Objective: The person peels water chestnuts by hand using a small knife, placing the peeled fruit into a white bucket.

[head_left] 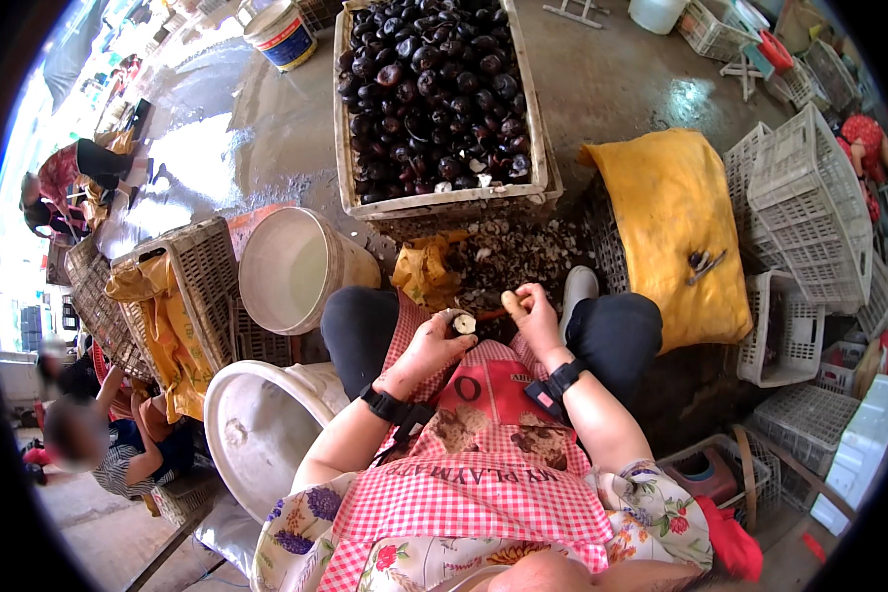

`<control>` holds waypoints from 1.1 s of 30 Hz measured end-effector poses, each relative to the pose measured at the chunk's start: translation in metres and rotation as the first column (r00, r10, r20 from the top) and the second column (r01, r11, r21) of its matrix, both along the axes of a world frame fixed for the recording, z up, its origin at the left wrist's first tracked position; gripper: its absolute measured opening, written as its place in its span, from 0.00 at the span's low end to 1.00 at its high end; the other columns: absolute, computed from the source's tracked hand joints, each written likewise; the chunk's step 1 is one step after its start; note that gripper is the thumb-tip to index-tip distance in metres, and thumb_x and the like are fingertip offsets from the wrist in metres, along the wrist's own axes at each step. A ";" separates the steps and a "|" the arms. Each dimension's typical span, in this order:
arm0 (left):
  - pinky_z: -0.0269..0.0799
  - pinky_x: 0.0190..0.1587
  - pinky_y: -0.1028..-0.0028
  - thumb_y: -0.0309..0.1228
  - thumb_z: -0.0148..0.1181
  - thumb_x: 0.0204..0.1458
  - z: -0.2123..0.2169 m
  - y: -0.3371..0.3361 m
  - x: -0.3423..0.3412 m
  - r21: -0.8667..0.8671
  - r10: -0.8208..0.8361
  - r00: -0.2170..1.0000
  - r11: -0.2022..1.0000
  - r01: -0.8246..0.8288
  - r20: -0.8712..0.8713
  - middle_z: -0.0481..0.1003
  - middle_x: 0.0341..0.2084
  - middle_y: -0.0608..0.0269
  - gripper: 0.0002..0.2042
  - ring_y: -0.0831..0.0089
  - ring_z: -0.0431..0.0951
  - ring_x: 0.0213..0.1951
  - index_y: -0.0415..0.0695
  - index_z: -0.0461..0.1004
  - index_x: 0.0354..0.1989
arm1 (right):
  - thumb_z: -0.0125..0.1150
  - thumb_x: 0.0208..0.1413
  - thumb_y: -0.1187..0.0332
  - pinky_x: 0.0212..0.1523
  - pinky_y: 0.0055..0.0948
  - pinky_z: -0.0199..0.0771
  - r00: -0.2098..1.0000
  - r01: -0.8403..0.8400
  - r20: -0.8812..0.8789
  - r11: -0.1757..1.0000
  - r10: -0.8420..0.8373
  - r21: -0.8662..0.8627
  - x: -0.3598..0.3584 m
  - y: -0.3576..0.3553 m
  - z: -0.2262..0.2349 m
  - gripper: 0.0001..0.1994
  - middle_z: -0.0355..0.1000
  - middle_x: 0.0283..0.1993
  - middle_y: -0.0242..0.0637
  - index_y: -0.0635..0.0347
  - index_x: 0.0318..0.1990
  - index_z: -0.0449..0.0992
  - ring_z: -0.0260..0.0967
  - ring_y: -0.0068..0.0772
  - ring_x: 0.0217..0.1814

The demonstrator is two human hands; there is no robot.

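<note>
head view: white-faced round piece [466, 324] pinched between left fingers [458, 343].

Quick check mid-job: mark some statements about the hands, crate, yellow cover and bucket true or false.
1. The left hand holds a white-faced piece. True.
2. The right hand rests on the yellow cover. False: it is near the left hand, apart from the yellow cover.
3. The crate ahead is heaped with dark round pieces. True.
4. The bucket of pale liquid stands right of the crate. False: the bucket is to its left.
5. Small dark items lie on the cover. True.
</note>
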State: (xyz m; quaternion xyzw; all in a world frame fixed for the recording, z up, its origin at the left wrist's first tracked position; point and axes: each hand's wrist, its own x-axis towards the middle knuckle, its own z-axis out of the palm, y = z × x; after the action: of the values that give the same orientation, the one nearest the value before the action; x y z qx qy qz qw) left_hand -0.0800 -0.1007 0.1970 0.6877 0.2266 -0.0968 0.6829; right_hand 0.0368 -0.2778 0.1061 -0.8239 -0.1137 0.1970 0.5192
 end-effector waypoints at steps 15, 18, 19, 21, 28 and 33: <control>0.73 0.44 0.77 0.23 0.65 0.52 -0.009 0.006 -0.007 0.006 0.134 0.980 0.991 -0.137 0.149 0.75 0.39 0.62 0.20 0.78 0.74 0.41 0.36 0.69 0.53 | 0.60 0.63 0.57 0.29 0.21 0.59 0.968 -0.056 -0.206 0.920 0.146 0.388 -0.019 0.026 0.030 0.14 0.64 0.24 0.23 0.60 0.35 0.75 0.55 0.16 0.27; 0.69 0.54 0.74 0.20 0.62 0.52 0.001 0.012 -0.002 0.148 0.039 0.990 0.987 -0.059 0.134 0.76 0.45 0.61 0.21 0.74 0.74 0.48 0.36 0.68 0.55 | 0.62 0.60 0.55 0.31 0.27 0.65 0.977 -0.187 -0.046 0.944 0.207 0.271 -0.017 0.019 0.057 0.16 0.72 0.26 0.35 0.61 0.36 0.77 0.66 0.26 0.27; 0.70 0.53 0.73 0.21 0.63 0.51 0.004 0.013 -0.002 0.212 0.004 0.987 0.977 -0.039 0.161 0.76 0.44 0.60 0.21 0.73 0.75 0.47 0.37 0.68 0.55 | 0.63 0.59 0.53 0.31 0.29 0.67 0.969 -0.247 0.056 0.941 0.240 0.232 -0.015 0.017 0.064 0.18 0.74 0.27 0.40 0.62 0.37 0.78 0.70 0.32 0.28; 0.72 0.50 0.71 0.23 0.65 0.50 0.010 0.018 -0.004 0.356 -0.019 0.991 0.934 -0.029 0.130 0.77 0.42 0.56 0.23 0.68 0.77 0.45 0.39 0.68 0.55 | 0.64 0.56 0.49 0.32 0.34 0.70 0.956 -0.289 0.072 0.954 0.284 0.083 -0.012 0.011 0.074 0.21 0.76 0.29 0.44 0.62 0.36 0.79 0.74 0.42 0.32; 0.74 0.45 0.67 0.28 0.67 0.49 0.018 0.016 -0.005 0.631 -0.077 0.997 0.773 0.071 -0.017 0.79 0.37 0.50 0.21 0.60 0.80 0.41 0.40 0.70 0.52 | 0.64 0.54 0.46 0.32 0.36 0.72 0.907 -0.234 0.322 0.961 0.271 -0.150 -0.018 0.005 0.082 0.22 0.76 0.29 0.43 0.61 0.35 0.81 0.74 0.45 0.31; 0.74 0.46 0.69 0.27 0.67 0.49 0.004 0.024 -0.004 0.456 -0.055 0.991 0.890 -0.006 0.122 0.79 0.37 0.51 0.21 0.63 0.80 0.41 0.41 0.71 0.52 | 0.65 0.54 0.49 0.36 0.34 0.72 0.966 -0.215 0.145 0.977 0.213 -0.002 -0.026 0.011 0.055 0.20 0.77 0.32 0.43 0.61 0.36 0.81 0.75 0.44 0.34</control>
State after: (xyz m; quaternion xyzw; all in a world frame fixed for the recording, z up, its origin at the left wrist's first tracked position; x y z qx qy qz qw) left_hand -0.0844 -0.0770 0.2009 0.8361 0.1888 -0.0044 0.5151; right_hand 0.0103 -0.2670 0.1615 -0.8152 -0.2406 0.1908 0.4911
